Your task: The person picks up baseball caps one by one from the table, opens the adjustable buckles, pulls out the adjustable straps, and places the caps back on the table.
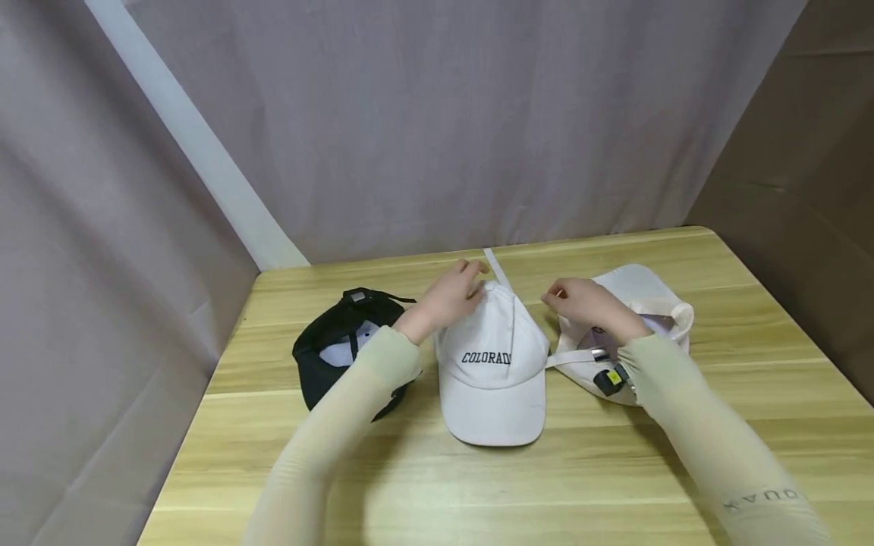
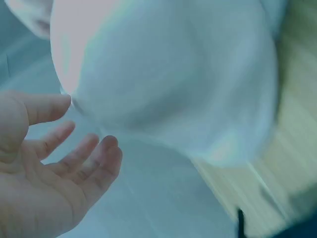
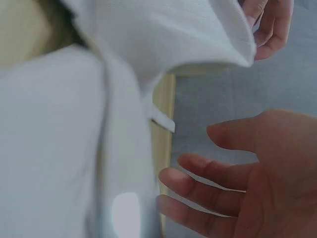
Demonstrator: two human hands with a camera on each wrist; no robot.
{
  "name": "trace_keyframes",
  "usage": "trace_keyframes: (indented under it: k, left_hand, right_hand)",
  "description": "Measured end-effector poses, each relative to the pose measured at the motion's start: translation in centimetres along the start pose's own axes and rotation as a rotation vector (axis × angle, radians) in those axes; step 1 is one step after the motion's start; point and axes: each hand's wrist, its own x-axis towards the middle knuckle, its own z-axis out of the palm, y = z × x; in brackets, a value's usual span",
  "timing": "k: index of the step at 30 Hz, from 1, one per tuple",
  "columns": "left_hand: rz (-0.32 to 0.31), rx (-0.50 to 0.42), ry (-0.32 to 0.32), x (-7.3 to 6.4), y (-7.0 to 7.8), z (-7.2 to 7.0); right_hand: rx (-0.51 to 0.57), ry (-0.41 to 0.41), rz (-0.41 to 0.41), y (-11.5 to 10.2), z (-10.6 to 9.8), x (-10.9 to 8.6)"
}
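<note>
The middle cap (image 1: 493,371) is lying lengthwise on the bench (image 1: 478,493), brim (image 1: 493,415) near, crown (image 1: 493,322) far. The left hand (image 1: 451,296), closer, is bending loose fingers at the crown; the right hand (image 1: 587,302) is hovering rightward, fingers released.

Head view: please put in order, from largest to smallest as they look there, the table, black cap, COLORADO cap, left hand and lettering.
1. Table
2. COLORADO cap and black cap: unsure, because the left sleeve hides part of the black one
3. Left hand
4. Lettering
</note>
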Motion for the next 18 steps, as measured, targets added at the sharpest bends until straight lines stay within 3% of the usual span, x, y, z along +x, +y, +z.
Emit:
trace_keyframes:
  k: [6,9,14,18]
  left_hand:
    - [0.158,0.151,0.013,-0.2,3.9,1.3]
    - [0.222,0.162,-0.012,-0.2,5.7,1.9]
    - [0.284,0.109,-0.141,-0.3,7.8,4.2]
    - [0.295,0.156,-0.226,-0.3,8.9,6.6]
  right_hand:
    - [-0.018,0.002,-0.022,0.4,-1.0,-3.4]
    - [-0.027,-0.011,-0.025,0.5,-1.1,-4.9]
    - [-0.061,-0.021,-0.076,1.0,-0.4,-6.7]
    - [-0.07,-0.034,-0.121,1.4,0.1,-7.9]
